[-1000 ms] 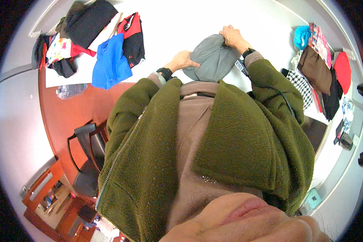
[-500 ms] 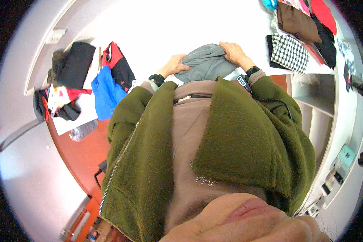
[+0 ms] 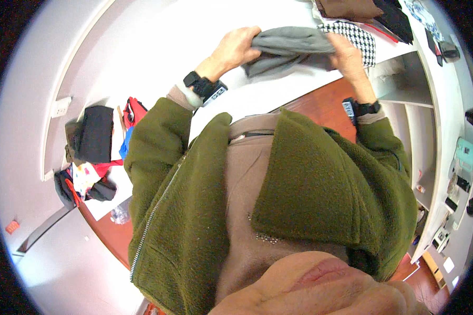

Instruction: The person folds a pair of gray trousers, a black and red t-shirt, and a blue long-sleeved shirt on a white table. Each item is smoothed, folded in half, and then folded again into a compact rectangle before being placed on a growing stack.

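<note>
A grey folded garment (image 3: pixel 291 44) is stretched between my two hands, held up over the white table (image 3: pixel 184 31). My left hand (image 3: pixel 239 50) is closed on its left end, thumb toward me. At the right end my right hand (image 3: pixel 346 56) grips the cloth, slightly smeared by motion. What kind of garment it is cannot be made out. Just behind the right hand lies a black-and-white checked cloth (image 3: pixel 360 42), partly covered by the grey garment and the hand.
At the far right a brown folded garment (image 3: pixel 347 9) lies with black clothes (image 3: pixel 394 23). To the left are a black folded cloth (image 3: pixel 95 134), a red garment (image 3: pixel 134 110) and a patterned one (image 3: pixel 84 178). An open shelf unit (image 3: pixel 407 73) stands at the right.
Both hands have lifted the grey garment and carried it right, toward the checked cloth. My view has turned, so the left-hand clothes sit lower in it.
</note>
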`<state>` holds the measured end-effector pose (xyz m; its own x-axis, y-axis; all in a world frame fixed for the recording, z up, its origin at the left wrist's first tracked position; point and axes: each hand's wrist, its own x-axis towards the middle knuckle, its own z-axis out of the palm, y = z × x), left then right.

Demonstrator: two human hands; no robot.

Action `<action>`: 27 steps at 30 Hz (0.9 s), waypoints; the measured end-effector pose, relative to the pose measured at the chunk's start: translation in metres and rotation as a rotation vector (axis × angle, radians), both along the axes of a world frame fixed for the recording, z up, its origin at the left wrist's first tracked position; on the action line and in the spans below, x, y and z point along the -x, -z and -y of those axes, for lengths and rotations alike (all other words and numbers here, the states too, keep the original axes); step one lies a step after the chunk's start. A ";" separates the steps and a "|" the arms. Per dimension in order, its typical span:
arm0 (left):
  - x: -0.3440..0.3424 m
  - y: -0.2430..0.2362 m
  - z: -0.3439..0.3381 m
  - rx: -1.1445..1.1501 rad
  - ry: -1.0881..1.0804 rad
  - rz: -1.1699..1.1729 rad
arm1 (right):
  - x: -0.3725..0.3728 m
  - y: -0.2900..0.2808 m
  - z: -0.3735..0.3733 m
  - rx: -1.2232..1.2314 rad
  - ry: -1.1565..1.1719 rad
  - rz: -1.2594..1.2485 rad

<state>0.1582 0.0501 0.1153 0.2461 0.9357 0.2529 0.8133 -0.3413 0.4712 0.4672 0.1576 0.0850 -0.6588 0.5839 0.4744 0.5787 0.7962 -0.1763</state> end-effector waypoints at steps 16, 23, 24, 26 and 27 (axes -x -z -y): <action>-0.079 0.042 -0.049 0.137 0.347 -0.452 | -0.157 0.096 -0.090 0.175 0.531 0.090; -0.004 0.083 0.000 0.429 0.192 -0.470 | -0.148 0.124 -0.091 0.185 0.558 -0.050; 0.003 0.088 0.010 0.441 0.179 -0.449 | -0.145 0.124 -0.091 0.123 0.540 -0.085; 0.015 0.099 0.029 0.483 0.141 -0.402 | -0.138 0.124 -0.085 0.032 0.675 -0.197; 0.020 0.105 0.039 0.498 0.119 -0.376 | -0.133 0.123 -0.084 0.040 0.781 -0.245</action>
